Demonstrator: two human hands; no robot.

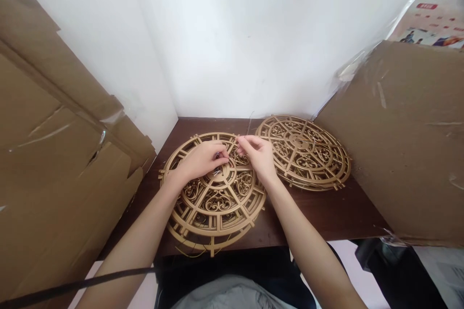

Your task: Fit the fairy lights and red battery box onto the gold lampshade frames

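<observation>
A stack of round gold lattice panels (217, 206) with scrollwork lies before me, its edges slightly offset. Over its upper left part my left hand (203, 158) is closed, fingertips curled above the hub. Something small, dark and shiny shows by those fingers, too small to make out. My right hand (258, 154) pinches a thin strand (249, 123), thread or fine wire, at the panel's upper right edge; its free end sticks up against the wall. Loose thin strands (188, 253) also hang at the stack's near edge.
A second stack of gold panels (308, 159) lies to the right on the dark brown table (319, 213). Cardboard sheets (409, 145) wall in the right side, and more cardboard (54, 169) stands on the left. Behind is a white wall (246, 43). A dark strap (90, 281) crosses at lower left.
</observation>
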